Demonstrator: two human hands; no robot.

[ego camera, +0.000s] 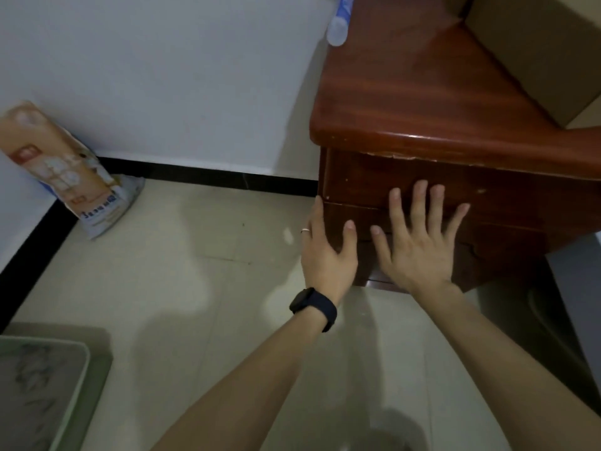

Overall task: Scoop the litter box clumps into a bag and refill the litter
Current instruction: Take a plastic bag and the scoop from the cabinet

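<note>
A litter box [42, 382] with grey litter shows at the bottom left corner, partly cut off by the frame. A printed litter bag [65, 170] leans in the wall corner at the left. Both my hands are stretched out in front of a red-brown wooden nightstand [439, 131]. My left hand [328, 249], with a ring and a dark wrist band, is at the nightstand's left front corner, fingers straight. My right hand [419, 236] is spread flat over the drawer front, holding nothing.
A cardboard box [540, 50] sits on the nightstand's top at the right. A plastic bottle [340, 24] stands at the nightstand's back left edge. Beige floor tiles [182, 271] lie between the litter bag, litter box and nightstand. White walls have a black baseboard.
</note>
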